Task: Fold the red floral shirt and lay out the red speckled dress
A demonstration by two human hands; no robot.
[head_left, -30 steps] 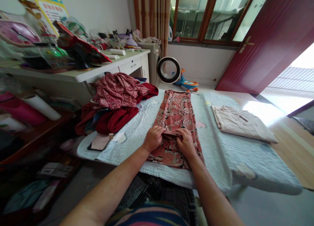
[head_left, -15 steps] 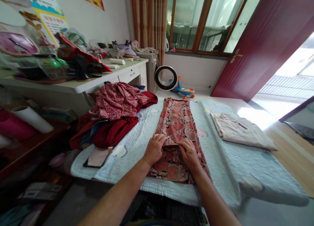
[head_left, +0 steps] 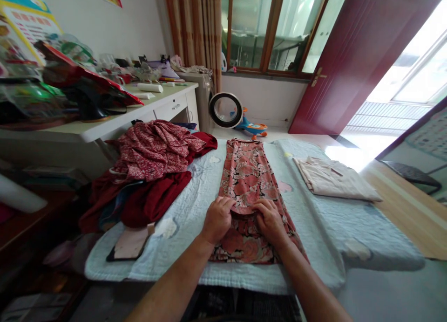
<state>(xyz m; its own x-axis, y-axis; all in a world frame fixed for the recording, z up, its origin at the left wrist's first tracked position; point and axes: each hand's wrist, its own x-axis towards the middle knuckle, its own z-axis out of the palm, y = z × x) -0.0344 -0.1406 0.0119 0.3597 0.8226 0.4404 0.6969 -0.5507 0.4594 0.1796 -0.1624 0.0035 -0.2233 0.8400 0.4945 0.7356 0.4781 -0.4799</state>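
Note:
A long garment in a red and black floral print lies lengthwise on the pale blue quilted cover, in front of me. Its narrower far end points toward the window, and a folded-over edge crosses it nearer to me. My left hand pinches the left part of that edge, fingers curled. On the right part of the same edge, my right hand has its fingers closed in a like grip. The cloth between the two hands bows slightly toward me. The fingertips are partly hidden.
On the left is a heap of red clothes, with a pink flat item before it. A folded beige garment lies to the right. Beyond stand a cluttered white desk, a washing machine with its round door open, and a blue toy.
Both hands keep hold of the garment's folded edge, which now curves down a little between them. My view has turned slightly to the right.

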